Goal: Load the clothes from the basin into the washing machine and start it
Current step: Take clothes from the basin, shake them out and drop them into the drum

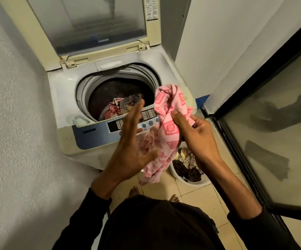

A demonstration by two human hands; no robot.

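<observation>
A top-loading washing machine stands ahead with its lid raised. Its drum holds a few patterned clothes. My right hand grips a pink patterned cloth in front of the control panel. The cloth hangs down from that hand towards the floor. My left hand is beside the cloth with straight, spread fingers, its palm facing the fabric. A white basin sits on the floor by the machine's right front corner, with dark and checked clothes in it.
A rough white wall runs along the left, close to the machine. A black-framed glass door stands at the right. My bare feet are on the tan tiled floor in the narrow strip before the machine.
</observation>
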